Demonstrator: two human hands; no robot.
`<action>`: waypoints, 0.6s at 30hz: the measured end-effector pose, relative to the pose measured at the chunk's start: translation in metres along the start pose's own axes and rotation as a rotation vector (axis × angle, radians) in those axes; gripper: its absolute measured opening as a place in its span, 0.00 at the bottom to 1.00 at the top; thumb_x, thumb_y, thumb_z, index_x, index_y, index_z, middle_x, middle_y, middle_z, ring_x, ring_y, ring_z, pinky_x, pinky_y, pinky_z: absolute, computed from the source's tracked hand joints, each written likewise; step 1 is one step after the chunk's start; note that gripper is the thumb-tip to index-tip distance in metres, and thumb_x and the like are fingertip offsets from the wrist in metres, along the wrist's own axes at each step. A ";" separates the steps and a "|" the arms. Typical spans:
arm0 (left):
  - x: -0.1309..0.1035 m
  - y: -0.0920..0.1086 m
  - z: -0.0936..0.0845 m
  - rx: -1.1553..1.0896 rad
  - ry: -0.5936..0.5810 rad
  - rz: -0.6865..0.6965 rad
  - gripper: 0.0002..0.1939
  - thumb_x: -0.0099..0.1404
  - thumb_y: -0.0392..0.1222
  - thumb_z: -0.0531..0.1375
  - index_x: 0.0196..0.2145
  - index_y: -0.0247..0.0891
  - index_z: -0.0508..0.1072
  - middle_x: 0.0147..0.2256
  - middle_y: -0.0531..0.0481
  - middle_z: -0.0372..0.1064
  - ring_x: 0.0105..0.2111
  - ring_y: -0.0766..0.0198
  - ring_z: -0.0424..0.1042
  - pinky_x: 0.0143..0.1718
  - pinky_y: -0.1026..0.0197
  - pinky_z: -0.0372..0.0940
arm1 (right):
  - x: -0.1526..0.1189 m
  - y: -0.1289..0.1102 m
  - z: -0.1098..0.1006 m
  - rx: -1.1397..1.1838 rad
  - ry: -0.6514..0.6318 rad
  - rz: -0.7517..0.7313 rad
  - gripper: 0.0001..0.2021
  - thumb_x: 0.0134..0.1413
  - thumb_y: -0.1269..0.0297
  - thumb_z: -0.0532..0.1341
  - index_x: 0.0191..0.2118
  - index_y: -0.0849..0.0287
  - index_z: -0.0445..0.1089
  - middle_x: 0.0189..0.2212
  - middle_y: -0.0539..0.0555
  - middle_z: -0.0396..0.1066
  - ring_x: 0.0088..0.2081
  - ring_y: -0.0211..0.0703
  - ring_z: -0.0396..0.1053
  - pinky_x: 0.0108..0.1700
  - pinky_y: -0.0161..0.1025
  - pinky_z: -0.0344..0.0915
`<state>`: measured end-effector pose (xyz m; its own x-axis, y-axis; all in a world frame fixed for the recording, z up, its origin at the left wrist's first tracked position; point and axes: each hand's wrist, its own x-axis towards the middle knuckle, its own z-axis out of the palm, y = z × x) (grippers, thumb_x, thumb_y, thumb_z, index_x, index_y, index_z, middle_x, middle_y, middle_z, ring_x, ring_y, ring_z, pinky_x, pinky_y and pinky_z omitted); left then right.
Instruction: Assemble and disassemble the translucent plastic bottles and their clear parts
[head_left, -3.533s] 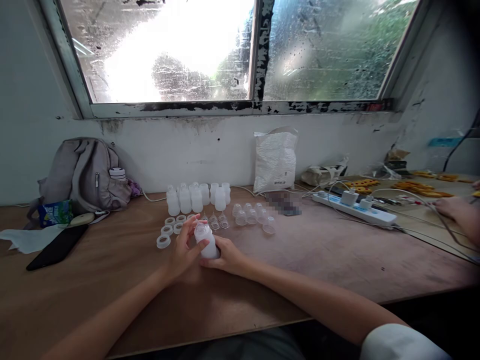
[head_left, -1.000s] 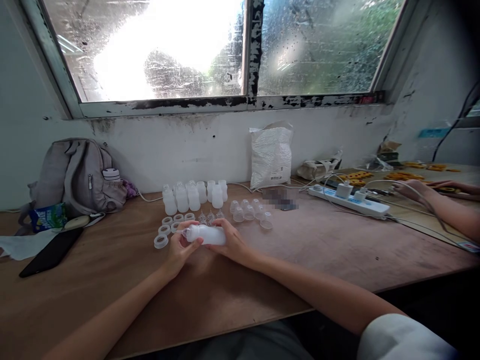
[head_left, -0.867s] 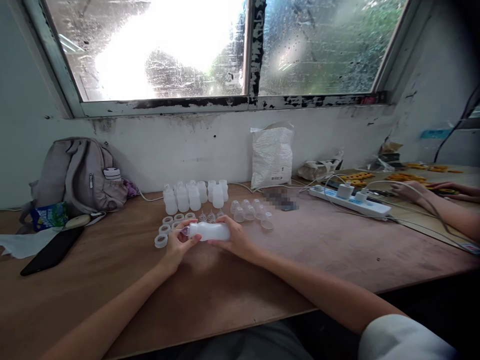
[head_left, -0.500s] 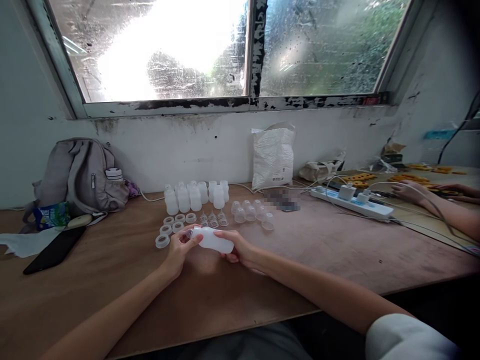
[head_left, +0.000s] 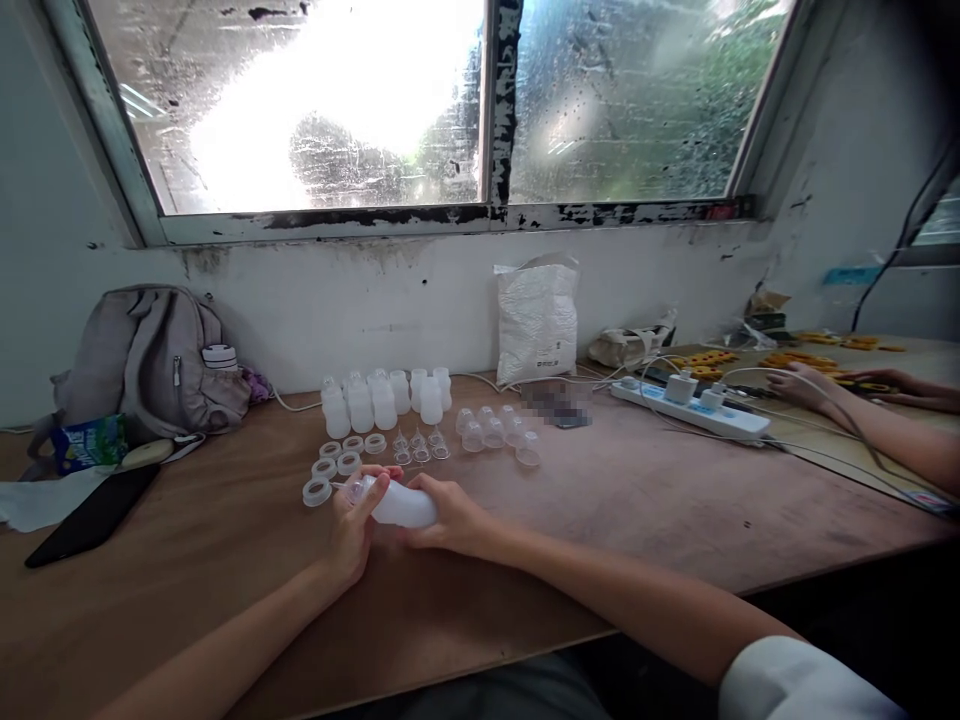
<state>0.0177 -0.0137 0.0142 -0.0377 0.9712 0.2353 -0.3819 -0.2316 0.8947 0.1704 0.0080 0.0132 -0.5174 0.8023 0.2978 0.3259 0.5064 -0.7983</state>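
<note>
Low centre, left hand (head_left: pixel 351 530) pinches the neck, right hand (head_left: pixel 455 518) grips the base, steadying the bottle (head_left: pixel 405 505) (tilted).

Backpack and bag by the wall
The grey backpack (head_left: pixel 150 350) stands left; the white plastic bag (head_left: pixel 537 322) leans upright below the window (head_left: pixel 322 110).

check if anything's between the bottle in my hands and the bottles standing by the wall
Yes: rings and clear teats lie between the held bottle and the standing bottles. Nothing visible separates the left hand or right hand from the held bottle.
</note>
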 end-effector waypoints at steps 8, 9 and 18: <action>-0.005 0.014 0.007 -0.001 0.073 -0.071 0.06 0.48 0.38 0.61 0.22 0.36 0.66 0.25 0.52 0.67 0.39 0.58 0.67 0.34 0.63 0.63 | -0.004 -0.010 0.006 0.391 -0.244 0.269 0.13 0.33 0.64 0.64 0.29 0.64 0.65 0.20 0.46 0.61 0.20 0.30 0.57 0.18 0.27 0.54; -0.006 0.014 0.008 0.008 0.065 -0.058 0.05 0.48 0.37 0.60 0.21 0.36 0.66 0.25 0.52 0.67 0.38 0.58 0.67 0.34 0.63 0.63 | -0.004 -0.010 0.006 0.464 -0.280 0.314 0.13 0.33 0.64 0.64 0.29 0.64 0.64 0.19 0.46 0.61 0.19 0.29 0.57 0.17 0.27 0.53; -0.014 0.027 0.008 0.198 -0.183 0.112 0.02 0.53 0.38 0.58 0.26 0.37 0.68 0.29 0.50 0.68 0.38 0.58 0.68 0.38 0.59 0.64 | 0.000 -0.006 0.002 0.824 -0.560 0.330 0.11 0.33 0.72 0.64 0.28 0.65 0.64 0.20 0.47 0.64 0.15 0.29 0.58 0.13 0.27 0.51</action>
<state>0.0147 -0.0339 0.0381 0.1048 0.9167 0.3857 -0.1961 -0.3612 0.9117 0.1672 0.0038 0.0174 -0.8618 0.4937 -0.1164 -0.0135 -0.2517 -0.9677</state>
